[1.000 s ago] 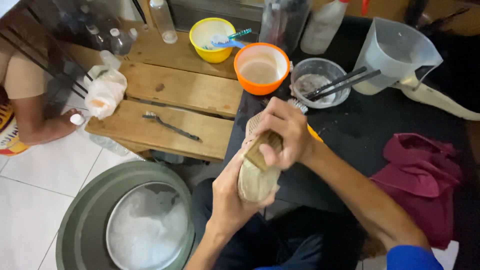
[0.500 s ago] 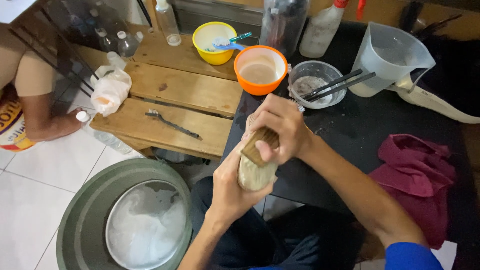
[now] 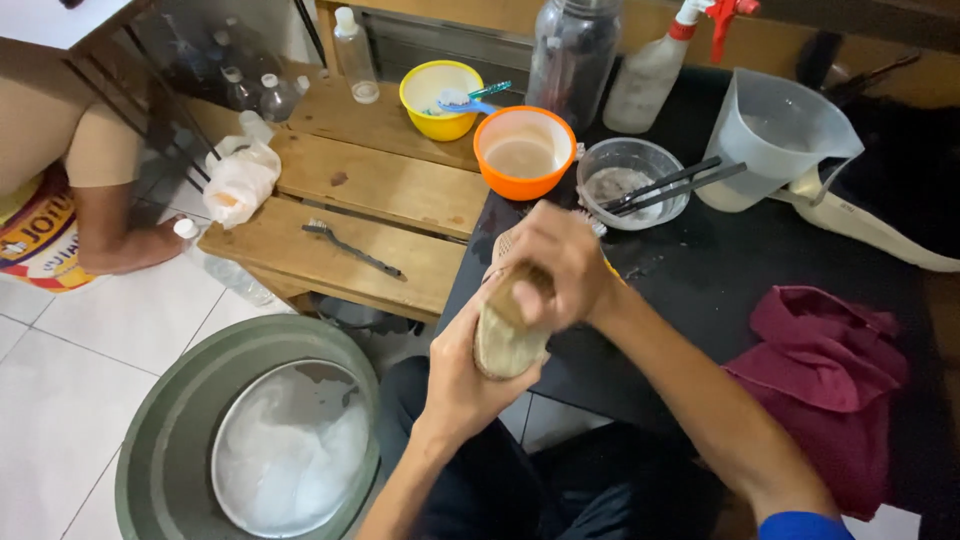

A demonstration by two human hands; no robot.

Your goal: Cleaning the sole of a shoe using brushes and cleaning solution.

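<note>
Where hands (image 3: 520, 320) meet: murky orange bowl (image 3: 524, 152)

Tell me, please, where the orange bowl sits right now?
In the head view, the orange bowl sits upper centre, between the yellow bowl and the clear bowl.

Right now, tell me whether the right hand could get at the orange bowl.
Probably yes. The orange bowl sits just beyond the right hand, with only bare table between them. But that hand is busy on the tan object the left hand holds, so it would have to let go first.
</note>
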